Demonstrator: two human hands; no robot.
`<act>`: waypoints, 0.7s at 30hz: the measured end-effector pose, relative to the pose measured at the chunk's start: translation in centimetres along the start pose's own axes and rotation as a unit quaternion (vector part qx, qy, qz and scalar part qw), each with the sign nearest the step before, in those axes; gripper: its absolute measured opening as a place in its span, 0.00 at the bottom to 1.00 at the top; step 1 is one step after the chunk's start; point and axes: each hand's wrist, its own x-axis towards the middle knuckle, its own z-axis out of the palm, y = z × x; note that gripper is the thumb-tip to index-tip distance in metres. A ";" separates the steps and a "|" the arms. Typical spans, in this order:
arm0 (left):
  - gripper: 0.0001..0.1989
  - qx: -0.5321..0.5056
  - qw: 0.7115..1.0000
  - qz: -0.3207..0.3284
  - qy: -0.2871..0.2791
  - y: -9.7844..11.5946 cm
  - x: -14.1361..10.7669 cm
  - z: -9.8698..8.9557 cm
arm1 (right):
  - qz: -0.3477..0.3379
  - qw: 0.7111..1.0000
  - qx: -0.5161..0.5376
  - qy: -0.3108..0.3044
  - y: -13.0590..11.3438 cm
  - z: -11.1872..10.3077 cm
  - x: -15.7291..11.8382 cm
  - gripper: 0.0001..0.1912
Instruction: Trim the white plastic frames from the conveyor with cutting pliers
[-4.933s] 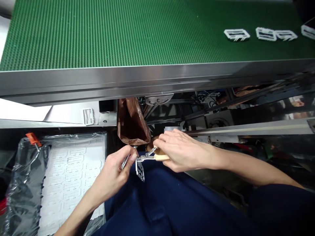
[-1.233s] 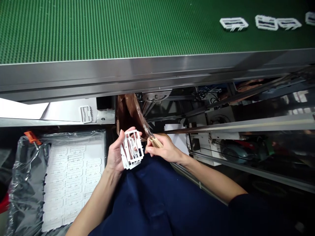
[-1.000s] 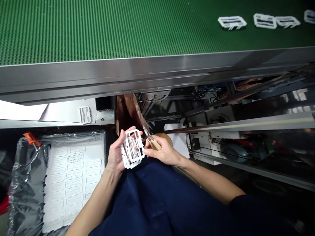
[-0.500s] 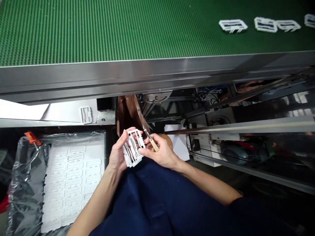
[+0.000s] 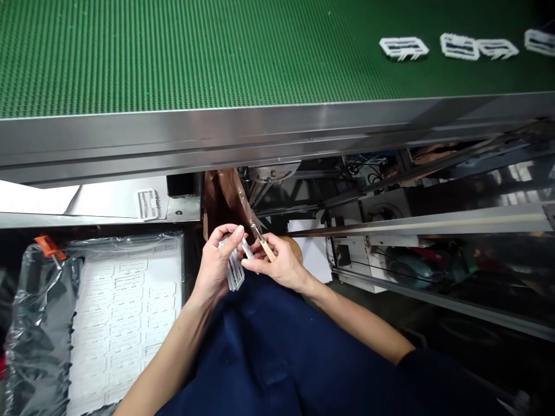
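Observation:
My left hand (image 5: 214, 261) grips a white moulded plastic frame (image 5: 235, 270), now turned nearly edge-on, with its fingers partly hiding it. My right hand (image 5: 280, 263) holds a small wood-handled blade tool (image 5: 265, 248) between thumb and fingers. The tool's metal tip sits just above the frame, close to the top of a brown paper bag (image 5: 223, 202). Both hands are close together over my dark blue clothing (image 5: 277, 346). I cannot tell whether the tip touches the frame.
Above the hands runs a green studded conveyor belt (image 5: 173, 52) with a steel edge (image 5: 217, 136), carrying several white frames (image 5: 404, 48). Another frame (image 5: 148, 204) lies on a ledge. At lower left, white sheets (image 5: 125, 323) lie on clear plastic.
The white frame has turned from face-on to nearly edge-on in my left hand. My right hand has moved closer to it, and the view has shifted slightly.

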 end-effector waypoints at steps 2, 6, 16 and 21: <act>0.15 0.007 1.000 0.007 0.001 0.1 0.1 0.2 | 0.003 0.999 0.050 -0.008 -0.2 -0.2 0.2 0.20; 0.14 -0.032 0.999 -0.020 -0.007 0.8 0.4 -0.2 | 0.062 0.954 0.271 -0.111 0.0 -1.6 0.9 0.23; 0.13 -0.092 0.987 -0.129 0.008 1.4 0.9 -0.9 | 0.144 0.852 0.451 -0.221 2.1 -2.9 1.7 0.21; 0.15 -0.094 0.986 -0.138 0.011 1.4 1.0 -0.8 | 0.163 0.844 0.463 -0.216 1.9 -2.8 1.5 0.22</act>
